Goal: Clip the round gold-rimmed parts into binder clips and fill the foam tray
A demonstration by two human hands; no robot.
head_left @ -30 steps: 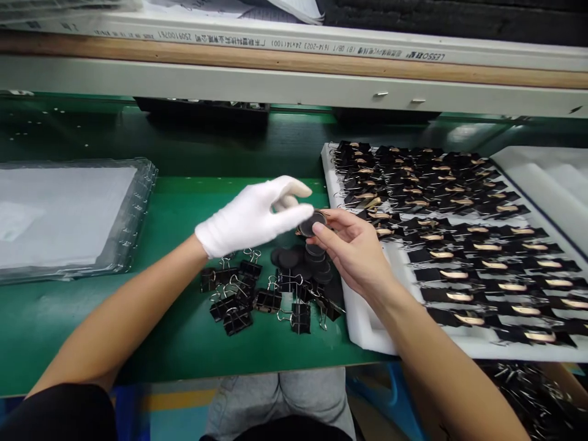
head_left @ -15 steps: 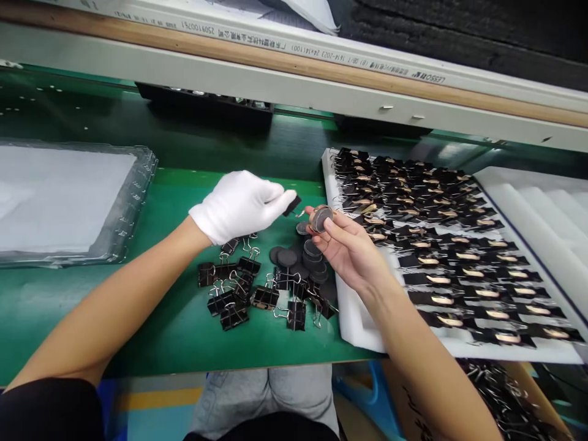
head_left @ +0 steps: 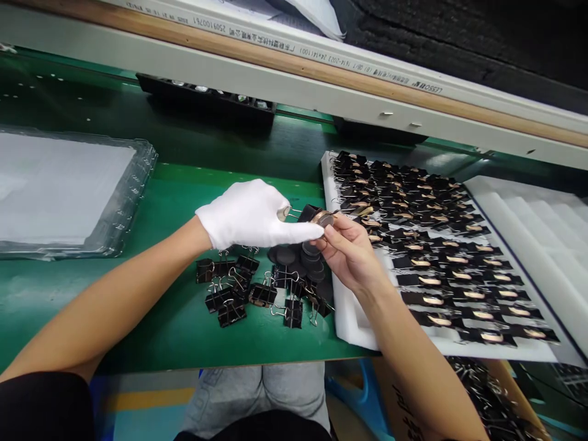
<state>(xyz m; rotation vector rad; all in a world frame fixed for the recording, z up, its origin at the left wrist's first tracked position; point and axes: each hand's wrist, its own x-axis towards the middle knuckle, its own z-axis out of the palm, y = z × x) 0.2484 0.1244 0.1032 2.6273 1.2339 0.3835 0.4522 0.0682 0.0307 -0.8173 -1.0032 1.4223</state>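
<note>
My left hand point(head_left: 252, 215), in a white glove, is closed around a black binder clip point(head_left: 309, 213) whose wire handles show between thumb and fingers. The clip meets the edge of a round copper-coloured piece with a dark disc face point(head_left: 324, 220). My bare right hand point(head_left: 346, 245) pinches that round piece between thumb and fingers. Below the hands, several loose black binder clips point(head_left: 232, 313) lie on the green table beside a heap of dark round discs point(head_left: 283, 256).
A white foam tray point(head_left: 349, 324) at the right bears rows of clipped pieces. Another white foam piece point(head_left: 542, 226) lies beyond it. Clear plastic trays point(head_left: 142, 177) are stacked at the left. A box of clips point(head_left: 491, 398) stands below the table edge.
My left hand has moved right, bringing the clip against the round piece. My left thumb now reaches across to my right fingers. The right hand has barely moved.
</note>
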